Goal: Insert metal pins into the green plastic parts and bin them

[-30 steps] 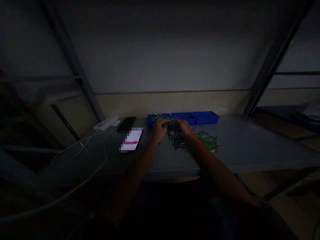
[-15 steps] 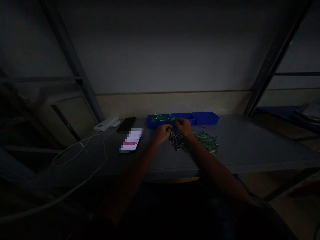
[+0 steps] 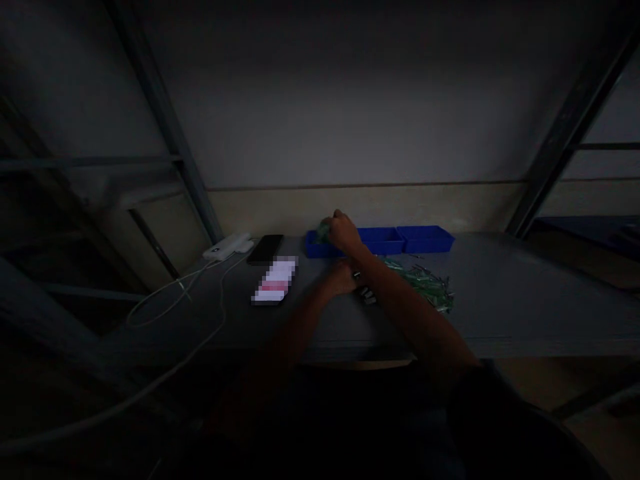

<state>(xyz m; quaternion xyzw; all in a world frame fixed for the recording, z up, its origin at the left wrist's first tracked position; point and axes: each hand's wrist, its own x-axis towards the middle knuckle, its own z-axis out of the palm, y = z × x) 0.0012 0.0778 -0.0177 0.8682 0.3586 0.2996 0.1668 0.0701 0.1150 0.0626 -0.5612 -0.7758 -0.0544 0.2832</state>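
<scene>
My right hand (image 3: 344, 232) is over the left one of three blue bins (image 3: 325, 251), its fingers curled in above green pieces (image 3: 323, 233). What those fingers hold is too dark to make out. Lower down, my left hand (image 3: 343, 279) touches the pile of small metal cylinders (image 3: 369, 297) on the tabletop, fingers bent together. My right forearm crosses in front of its fingertips and hides part of that pile. To the right of the forearm lies a heap of thin green pieces with metal ends (image 3: 427, 287).
The middle bin (image 3: 383, 241) and right bin (image 3: 425, 240) stand along the wall. On the left of the grey table (image 3: 500, 300) are a lit phone (image 3: 276, 280), a dark phone (image 3: 266, 249), and a white device (image 3: 226, 247) with a trailing cable (image 3: 223, 300).
My right hand has moved up and left, from beside the left hand to over the left bin. My left hand has dropped toward the metal pile. The view has shifted slightly.
</scene>
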